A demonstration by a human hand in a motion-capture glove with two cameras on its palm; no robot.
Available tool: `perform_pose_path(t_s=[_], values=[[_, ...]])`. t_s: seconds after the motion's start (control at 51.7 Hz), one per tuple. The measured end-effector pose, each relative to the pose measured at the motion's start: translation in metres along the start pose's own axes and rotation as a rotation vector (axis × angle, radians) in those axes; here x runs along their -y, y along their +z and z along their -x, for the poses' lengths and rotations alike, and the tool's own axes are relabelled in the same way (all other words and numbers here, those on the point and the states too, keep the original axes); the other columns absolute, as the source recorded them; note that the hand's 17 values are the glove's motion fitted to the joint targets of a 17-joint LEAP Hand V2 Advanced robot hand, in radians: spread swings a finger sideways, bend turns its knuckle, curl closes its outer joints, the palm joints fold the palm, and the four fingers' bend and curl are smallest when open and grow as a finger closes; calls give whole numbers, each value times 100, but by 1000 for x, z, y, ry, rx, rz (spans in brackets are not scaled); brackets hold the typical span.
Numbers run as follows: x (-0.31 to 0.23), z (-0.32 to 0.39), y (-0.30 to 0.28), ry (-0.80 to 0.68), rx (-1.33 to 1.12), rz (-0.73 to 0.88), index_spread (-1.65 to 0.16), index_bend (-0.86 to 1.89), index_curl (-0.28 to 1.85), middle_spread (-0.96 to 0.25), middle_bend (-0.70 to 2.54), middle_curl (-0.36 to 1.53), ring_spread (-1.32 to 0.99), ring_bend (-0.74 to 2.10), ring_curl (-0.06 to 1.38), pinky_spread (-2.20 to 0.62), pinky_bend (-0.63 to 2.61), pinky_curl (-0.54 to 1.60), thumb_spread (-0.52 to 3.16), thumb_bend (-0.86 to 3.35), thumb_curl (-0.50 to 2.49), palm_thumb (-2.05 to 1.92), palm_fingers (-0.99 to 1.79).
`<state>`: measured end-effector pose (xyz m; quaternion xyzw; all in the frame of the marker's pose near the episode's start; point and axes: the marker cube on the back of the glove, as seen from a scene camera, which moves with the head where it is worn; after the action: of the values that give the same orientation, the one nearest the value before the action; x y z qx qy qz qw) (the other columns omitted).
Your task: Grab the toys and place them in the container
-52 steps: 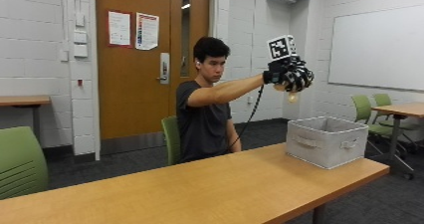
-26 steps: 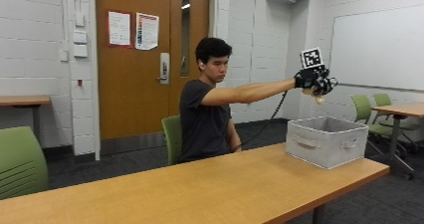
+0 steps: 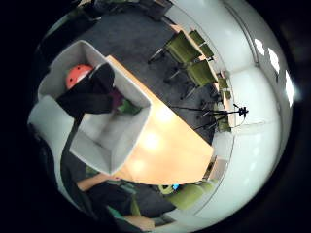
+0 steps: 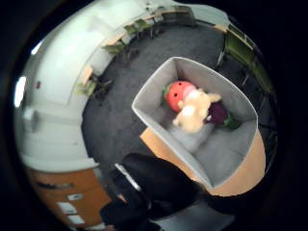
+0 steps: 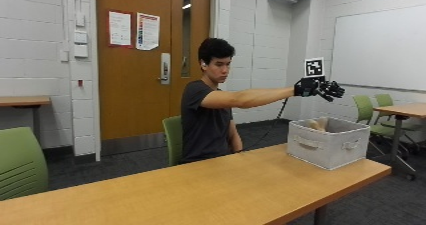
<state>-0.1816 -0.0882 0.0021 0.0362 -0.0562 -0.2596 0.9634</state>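
Right hand (image 5: 319,88) at right of frame, arm stretched out above the bin (image 5: 328,144); fingers (image 5: 333,90) spread, holding nothing. A tan plush (image 4: 194,111) is at the bin mouth, its top showing over the rim; cannot tell if it has settled. Inside also: a red toy (image 4: 176,93) and a purple one (image 4: 217,112). Tabletop (image 5: 200,185) shows no toys; task looks nearly or fully done.

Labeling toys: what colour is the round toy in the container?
Orange-red round toy, clearest in the thumb side palm view, inside the container.
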Motion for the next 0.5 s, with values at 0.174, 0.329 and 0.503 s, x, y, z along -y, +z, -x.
perform_pose_path(t_s=[0.174, 0.329, 0.503], values=[[-40, -10, -1, 81, -137, 36, -35, 10, 38, -10, 27, 53, -13, 76, 35, -8, 139, 43, 86, -16, 41, -21, -14], [-88, -59, -5, 165, -134, 18, -32, 20, 39, -10, 28, 52, -16, 66, 31, -5, 116, 36, 88, -15, 31, -22, -10], [-153, -127, -5, 325, -222, -19, -29, 25, 42, -10, 26, 50, -21, 55, 28, -9, 95, 29, 89, -14, 23, -20, -5]])
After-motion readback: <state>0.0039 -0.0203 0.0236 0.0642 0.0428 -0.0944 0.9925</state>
